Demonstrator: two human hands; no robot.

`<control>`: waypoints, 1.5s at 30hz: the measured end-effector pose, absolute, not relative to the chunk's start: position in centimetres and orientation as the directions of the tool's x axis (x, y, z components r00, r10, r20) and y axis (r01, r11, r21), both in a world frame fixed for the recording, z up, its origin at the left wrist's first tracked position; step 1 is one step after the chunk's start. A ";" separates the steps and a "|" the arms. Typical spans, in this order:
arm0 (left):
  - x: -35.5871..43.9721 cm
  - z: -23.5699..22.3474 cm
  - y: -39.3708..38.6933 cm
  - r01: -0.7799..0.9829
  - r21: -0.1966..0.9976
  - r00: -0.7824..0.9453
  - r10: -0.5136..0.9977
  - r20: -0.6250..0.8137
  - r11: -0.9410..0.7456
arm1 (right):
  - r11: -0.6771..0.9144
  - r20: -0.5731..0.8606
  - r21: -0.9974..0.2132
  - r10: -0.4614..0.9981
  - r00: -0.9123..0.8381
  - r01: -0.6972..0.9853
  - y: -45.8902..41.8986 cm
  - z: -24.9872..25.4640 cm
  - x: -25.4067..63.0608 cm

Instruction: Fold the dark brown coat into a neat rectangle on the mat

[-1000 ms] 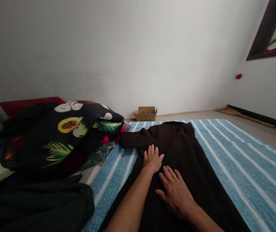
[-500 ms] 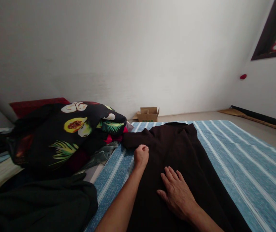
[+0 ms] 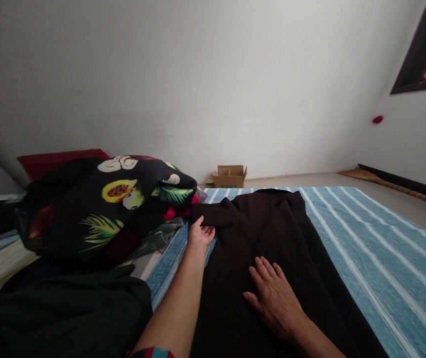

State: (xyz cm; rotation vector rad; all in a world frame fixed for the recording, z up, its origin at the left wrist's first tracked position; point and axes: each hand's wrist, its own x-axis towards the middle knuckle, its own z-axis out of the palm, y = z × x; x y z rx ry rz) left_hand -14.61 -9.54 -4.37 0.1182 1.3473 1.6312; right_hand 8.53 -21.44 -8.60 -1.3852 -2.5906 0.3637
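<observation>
A dark brown long-sleeved garment (image 3: 257, 223) lies spread over the striped bedding, with one sleeve (image 3: 213, 213) reaching left. My left hand (image 3: 201, 234) is at the lower edge of that sleeve, palm turned up. Its thumb overlaps the cloth and the fingers are loosely curled, apart from the thumb. Flat on the body of the garment rests my right hand (image 3: 274, 293), palm down, with its fingers stretched out. The garment's near end runs out of view at the bottom.
A heap of clothes with a black fruit-print cloth (image 3: 138, 194) lies at left, a dark green garment (image 3: 63, 313) nearer. Blue-and-white striped bedding (image 3: 369, 238) extends right. Beyond it are an open cardboard box (image 3: 229, 178) and the wall (image 3: 213, 89).
My left hand has moved left from the garment's body to the sleeve edge, turned palm up and loosened from a closed pinch. The sleeve's lower edge looks straighter. My right hand stays put.
</observation>
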 end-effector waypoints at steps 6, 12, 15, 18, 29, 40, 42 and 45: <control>-13.7 -4.2 -7.8 -0.409 0.910 -0.676 0.691 -0.254 -0.066 | 0.531 0.028 -0.308 0.834 -0.551 0.789 -21.5 -8.2 8.5; -11.7 -3.6 -7.5 0.101 0.987 -0.676 0.720 0.157 -0.121 | 0.524 0.036 -0.321 0.839 -0.542 0.789 -21.6 -8.1 8.4; -10.2 -3.4 -8.1 0.425 0.896 -0.549 0.750 0.368 -0.128 | 0.522 0.050 -0.345 0.840 -0.540 0.780 -21.6 -8.3 8.5; -8.8 -3.6 -9.1 0.675 0.722 -0.345 0.799 0.492 -0.152 | 0.504 0.079 -0.413 0.850 -0.521 0.759 -21.4 -8.7 8.8; -6.8 -6.9 -12.3 0.954 0.161 0.164 0.891 0.424 -0.252 | 0.357 0.262 -0.652 0.934 -0.244 0.669 -13.3 -1.5 6.5; -9.4 -5.0 -15.9 0.963 0.079 0.231 0.943 0.238 -0.256 | 0.288 0.158 -0.487 0.957 -0.241 0.825 -7.1 -0.5 1.3; -10.8 -3.8 -18.1 0.994 0.100 0.035 0.993 0.109 -0.046 | 0.292 0.169 -0.549 0.957 -0.238 0.784 -5.8 -0.6 2.0; -13.3 -2.7 -21.3 0.975 0.114 -0.175 0.976 -0.130 0.190 | 0.298 0.187 -0.666 0.954 -0.234 0.683 -3.7 -0.5 3.3</control>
